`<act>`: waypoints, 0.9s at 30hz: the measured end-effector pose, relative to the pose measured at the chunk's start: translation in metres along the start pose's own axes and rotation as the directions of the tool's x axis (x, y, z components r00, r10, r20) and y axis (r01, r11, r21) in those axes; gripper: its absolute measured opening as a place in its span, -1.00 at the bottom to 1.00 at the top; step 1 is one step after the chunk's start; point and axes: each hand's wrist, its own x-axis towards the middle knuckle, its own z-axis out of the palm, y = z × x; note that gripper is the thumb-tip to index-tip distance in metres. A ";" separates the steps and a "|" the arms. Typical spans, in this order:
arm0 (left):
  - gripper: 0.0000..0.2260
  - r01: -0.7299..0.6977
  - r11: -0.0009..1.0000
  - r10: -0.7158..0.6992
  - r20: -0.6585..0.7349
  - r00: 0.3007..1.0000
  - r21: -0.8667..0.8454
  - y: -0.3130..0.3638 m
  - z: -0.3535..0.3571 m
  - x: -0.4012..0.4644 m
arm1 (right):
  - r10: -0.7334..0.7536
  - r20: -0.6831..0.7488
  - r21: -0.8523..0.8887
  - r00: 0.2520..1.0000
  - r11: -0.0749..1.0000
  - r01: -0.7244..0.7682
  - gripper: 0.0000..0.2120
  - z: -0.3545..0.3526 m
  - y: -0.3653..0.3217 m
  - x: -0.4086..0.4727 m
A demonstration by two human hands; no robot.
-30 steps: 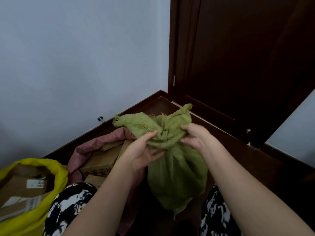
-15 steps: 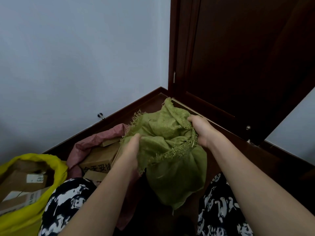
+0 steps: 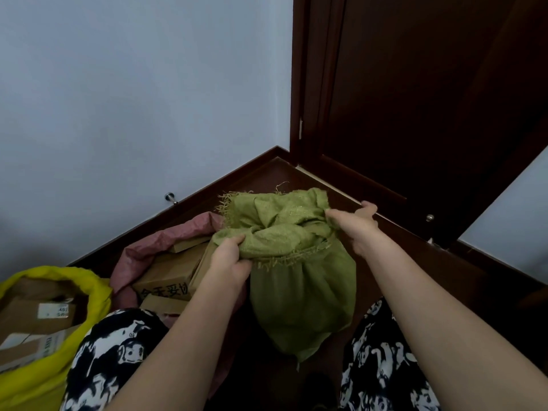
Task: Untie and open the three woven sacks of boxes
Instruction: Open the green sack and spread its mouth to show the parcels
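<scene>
A green woven sack (image 3: 302,295) stands on the floor between my knees, its frayed mouth bunched and loose at the top. My left hand (image 3: 229,261) grips the near left edge of the mouth. My right hand (image 3: 354,225) pinches the right edge and holds it out to the side. What is inside the green sack is hidden by its folds. A pink sack (image 3: 142,253) lies open to the left with cardboard boxes (image 3: 169,272) showing. A yellow sack (image 3: 62,369) at the far left is open too, with labelled boxes inside.
A dark wooden door (image 3: 415,114) stands behind the sacks on the right, a pale wall (image 3: 133,99) on the left with a metal door stop (image 3: 170,198) at its base. My patterned trouser legs (image 3: 115,348) flank the green sack on the dark floor.
The green sack's mouth has gone from twisted and bunched to spread apart. My hands have moved away from each other, the right pulling its edge outward, the left holding the near rim.
</scene>
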 end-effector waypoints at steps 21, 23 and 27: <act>-0.62 0.111 0.980 -0.080 -0.188 0.979 0.163 0.002 -0.022 -0.010 | 0.226 0.284 0.622 0.932 0.696 -0.358 -0.66 0.023 0.012 -0.023; -0.52 0.101 0.988 -0.076 -0.197 0.977 0.116 0.000 -0.024 -0.006 | 0.267 0.241 0.624 0.933 0.693 -0.360 -0.72 0.019 0.017 -0.018; -0.44 0.101 0.988 -0.076 -0.195 0.978 0.119 -0.012 -0.018 -0.004 | 0.217 0.311 0.598 0.925 0.711 -0.368 -0.46 0.021 0.024 -0.011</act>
